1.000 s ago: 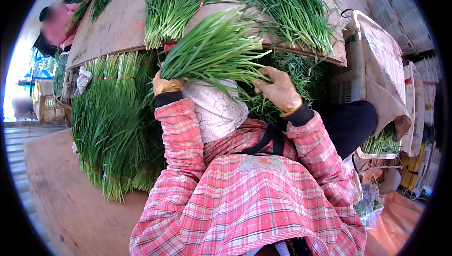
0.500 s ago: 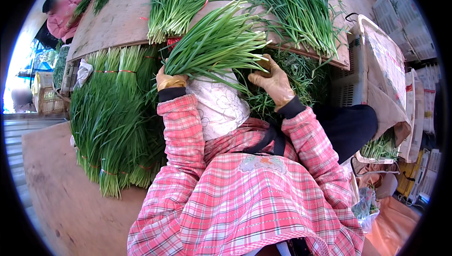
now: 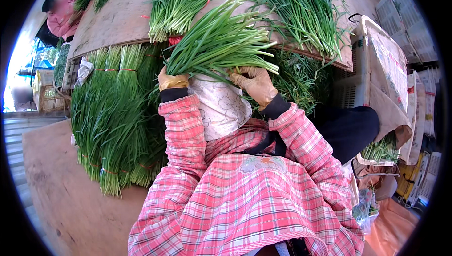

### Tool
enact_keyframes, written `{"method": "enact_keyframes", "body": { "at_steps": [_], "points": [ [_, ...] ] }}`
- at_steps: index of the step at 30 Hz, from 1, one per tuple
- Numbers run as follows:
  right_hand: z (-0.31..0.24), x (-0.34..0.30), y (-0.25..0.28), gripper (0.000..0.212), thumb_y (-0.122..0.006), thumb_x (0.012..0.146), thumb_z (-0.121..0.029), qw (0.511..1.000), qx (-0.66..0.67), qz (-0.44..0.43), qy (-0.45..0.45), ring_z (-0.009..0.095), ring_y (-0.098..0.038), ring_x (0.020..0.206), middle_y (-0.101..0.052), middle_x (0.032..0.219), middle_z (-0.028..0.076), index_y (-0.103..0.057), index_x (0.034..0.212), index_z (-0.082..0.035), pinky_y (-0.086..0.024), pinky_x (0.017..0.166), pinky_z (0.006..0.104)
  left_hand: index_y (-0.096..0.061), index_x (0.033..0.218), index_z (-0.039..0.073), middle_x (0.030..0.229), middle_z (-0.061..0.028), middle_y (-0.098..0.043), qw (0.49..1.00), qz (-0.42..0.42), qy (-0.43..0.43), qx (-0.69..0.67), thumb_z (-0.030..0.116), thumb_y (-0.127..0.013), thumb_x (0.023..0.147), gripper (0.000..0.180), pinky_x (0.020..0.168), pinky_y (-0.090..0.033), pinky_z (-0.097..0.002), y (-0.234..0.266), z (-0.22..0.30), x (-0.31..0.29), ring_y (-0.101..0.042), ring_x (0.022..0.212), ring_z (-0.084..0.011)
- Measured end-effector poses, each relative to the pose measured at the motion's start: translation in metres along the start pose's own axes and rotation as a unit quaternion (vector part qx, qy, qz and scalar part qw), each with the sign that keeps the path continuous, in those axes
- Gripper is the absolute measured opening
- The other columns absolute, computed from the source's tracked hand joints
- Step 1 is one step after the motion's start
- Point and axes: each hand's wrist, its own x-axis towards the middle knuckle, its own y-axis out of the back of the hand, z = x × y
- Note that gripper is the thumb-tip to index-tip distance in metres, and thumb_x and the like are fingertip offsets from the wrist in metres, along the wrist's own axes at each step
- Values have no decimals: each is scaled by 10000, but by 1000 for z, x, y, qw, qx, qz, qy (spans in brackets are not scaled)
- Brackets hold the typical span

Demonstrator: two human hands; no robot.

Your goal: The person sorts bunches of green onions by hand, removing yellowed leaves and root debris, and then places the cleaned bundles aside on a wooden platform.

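A loose bunch of garlic chives [image 3: 219,46] is held up in front of me, its pale stem ends pointing right. My left hand [image 3: 173,80], in a tan glove, is closed round its leafy left part. Gloved alike, my right hand [image 3: 257,85] has its fingers curled at the lower edge of the bunch, under the stems; its fingertips are partly hidden by the leaves. Beyond the bunch, two heaps of chives, a left heap [image 3: 176,8] and a right heap [image 3: 301,13], lie on a wooden board [image 3: 127,16].
Banded chive bundles [image 3: 115,114] stand packed to my left. Loose green leaves [image 3: 301,79] fill the space under the board's edge at right. A cloth-draped crate [image 3: 351,79] stands farther right. At the far left, a person in pink [image 3: 63,18] handles greens.
My right hand has moved left and its fingers have closed in at the lower edge of the bunch. My left hand keeps its hold, and the stem ends have shifted slightly right.
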Motion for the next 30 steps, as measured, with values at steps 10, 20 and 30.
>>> {"method": "enact_keyframes", "body": {
  "at_steps": [10,20,30],
  "points": [
    [17,-108,154,153,-642,807,-161,845,-529,74,-26,215,-622,631,-649,738,104,-699,904,-58,-475,567,335,-474,1221,-82,1098,-146,-642,999,-14,-34,23,83,-788,657,666,841,-510,-305,4,0,-2,-645,929,-206],
    [-51,-59,67,263,-659,805,-247,854,-446,160,215,293,-645,769,-646,952,137,-649,1016,-91,-517,665,372,-528,1168,-68,1049,-122,-668,998,18,-61,25,176,-763,694,583,847,-497,-284,1,-18,13,-653,924,-186],
    [-64,-20,8,187,-639,847,-166,995,-76,-70,-12,57,-430,490,-536,565,1,-669,770,2,-303,449,209,-561,1164,-16,1019,-121,-676,997,-31,-48,-54,112,-668,729,465,827,-512,-330,5,-16,12,-659,896,-223]
  ]
}}
